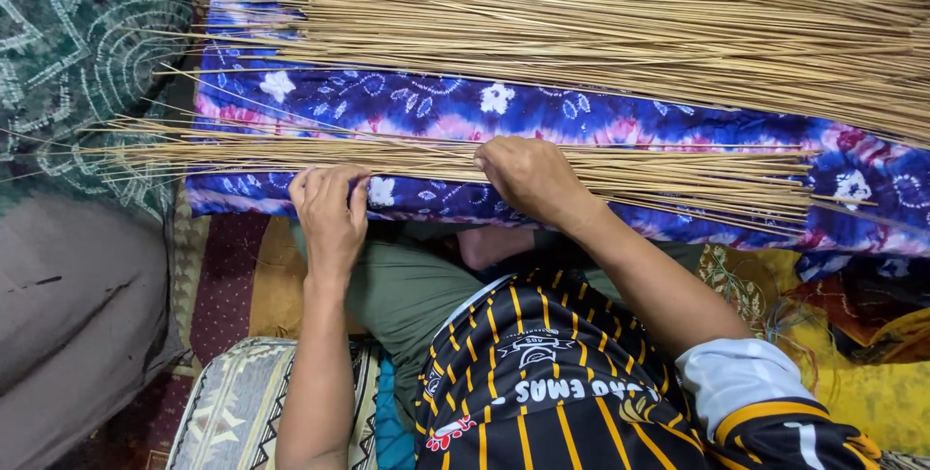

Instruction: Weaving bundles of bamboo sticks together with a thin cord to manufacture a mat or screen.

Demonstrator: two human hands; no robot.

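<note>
While both arms reach forward over the lap, the left hand [329, 206] rests at the near edge of a long cushion covered in blue, purple and pink tie-dyed cloth with white flower shapes [542, 113], its fingers curled down over the lowest strands of a thin row of pale straw-coloured sticks [291, 152] that lies lengthwise along the cushion; it seems to pinch a few of them, though the grip itself is hidden under the knuckles. The right hand [531, 177] lies palm down on the same row, a little farther right, fingers bent and pressing the sticks against the cloth, not clenched around them. This thin row runs from beyond the cushion's left end across to its right side, fanning slightly at both ends. Behind it, at the far side of the cushion, sits a much thicker heap of the same slender tan sticks [620, 19], spread across the top of the view. To the left lies a dark green patterned fabric [77, 53], with a grey cloth [68, 305] below it. Near the left forearm is a pale woven pillow with a geometric zigzag pattern [237, 402]. A yellow printed cloth [852, 354] lies at the lower right.
</note>
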